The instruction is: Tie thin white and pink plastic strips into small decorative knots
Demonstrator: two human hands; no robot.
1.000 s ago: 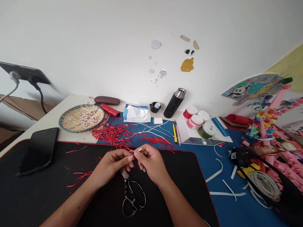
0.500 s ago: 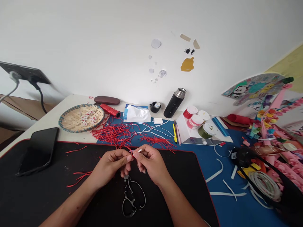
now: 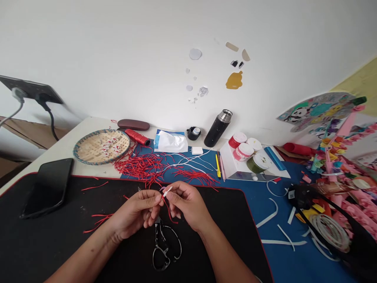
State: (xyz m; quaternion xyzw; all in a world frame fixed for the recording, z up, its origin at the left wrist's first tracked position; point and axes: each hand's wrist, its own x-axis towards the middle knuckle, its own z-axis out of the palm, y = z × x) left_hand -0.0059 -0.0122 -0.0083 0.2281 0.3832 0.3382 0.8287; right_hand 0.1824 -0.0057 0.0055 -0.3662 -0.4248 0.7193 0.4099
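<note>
Both hands meet above the black desk mat (image 3: 59,243), fingertips touching. Right hand (image 3: 188,203): thumb and forefinger pinch a short white strip (image 3: 167,191), which is tilted up and to the right. Left hand (image 3: 137,210): fingertips pressed together on a thin red cord (image 3: 167,207) that is joined to the strip and hangs in a loop between the hands. Metal scissors (image 3: 165,245) lie flat on the mat directly beneath the hands. A pile of cut red cords (image 3: 141,165) lies beyond the mat, near a round woven basket (image 3: 101,146).
</note>
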